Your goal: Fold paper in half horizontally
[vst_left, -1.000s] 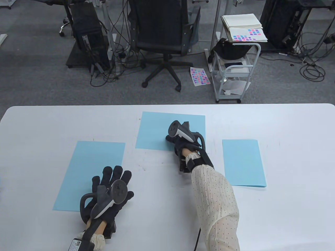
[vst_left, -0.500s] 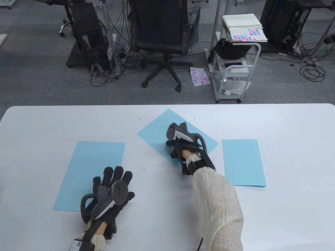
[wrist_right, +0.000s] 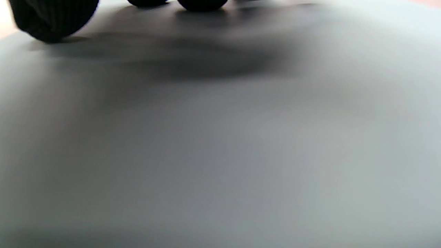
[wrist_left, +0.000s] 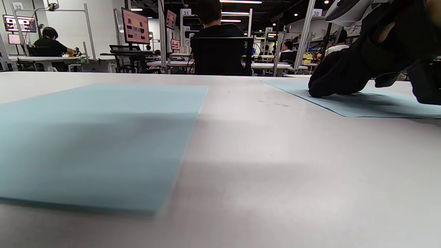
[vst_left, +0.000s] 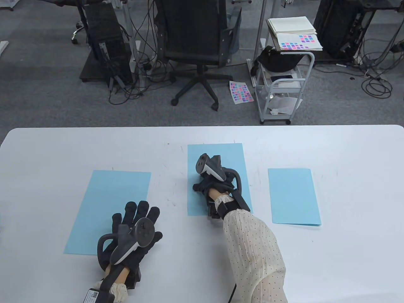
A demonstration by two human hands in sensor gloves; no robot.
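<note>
middle sheet turned upright under the right hand

since a second ago the middle light-blue paper sheet point(vst_left: 217, 157) has swung round on the white matte table point(vst_left: 347, 252): it lay wide, then sat cornerwise like a diamond, and now it stands with its long sides running near to far and its edges square to the table's edge. the right hand in its black knit glove point(vst_left: 210, 184) has shifted a little left and nearer with it and rests on the sheet's near half, fingers bent down onto the paper. in the right wrist view the rounded fingertips point(wrist_right: 51, 20) touch the smooth, blurred surface; the hand presses rather than closes around anything, and whether a finger hooks an edge i cannot tell. the left hand in its black knit glove point(vst_left: 135, 233) has not moved: it lies flat with fingers spread, pressing the near right corner of the left light-blue paper sheet point(vst_left: 107, 202).

the right light-blue paper sheet point(vst_left: 293, 195) lies where it was, well apart from the right hand, with a thin doubled line along its near edge. all three sheets are thin, flat rectangles with crisp edges and a dull finish. the table top is pale and faintly scuffed with small dark marks between the left and middle sheets. each hand carries a grey-and-white hard plastic tracker on its back; the right forearm wears a cream dotted crinkled sleeve point(vst_left: 255, 252).
</note>
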